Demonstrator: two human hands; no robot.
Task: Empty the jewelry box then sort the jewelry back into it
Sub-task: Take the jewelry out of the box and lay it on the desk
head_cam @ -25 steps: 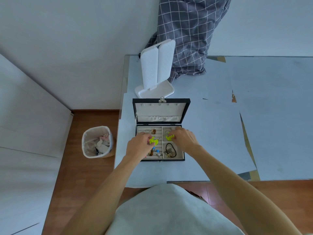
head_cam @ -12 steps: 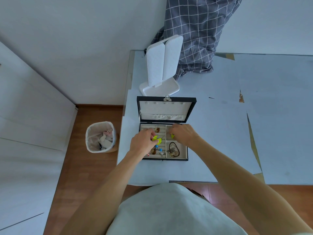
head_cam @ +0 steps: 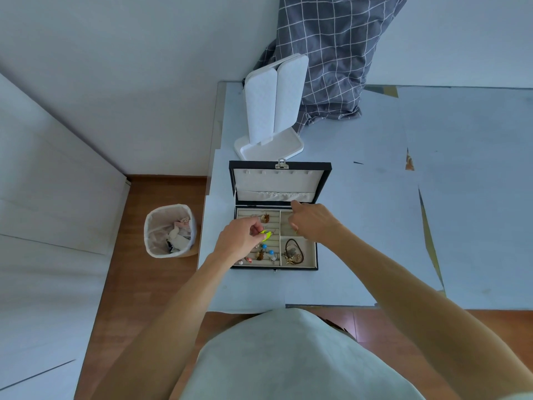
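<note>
Here I see the jewelry box (head_cam: 324,180) standing open on the bench (head_cam: 375,226), its lid upright at the far side. The left hand (head_cam: 240,241) is over the ring rows on the left and pinches a yellow-green piece (head_cam: 266,235) between thumb and fingers. The right hand (head_cam: 313,222) is over the upper right compartment with curled fingers; I cannot tell if it holds something. A dark cord with gold pieces (head_cam: 294,252) lies in the lower right compartment.

No readable text, label, brand, number or sign shows on anything here.
</note>
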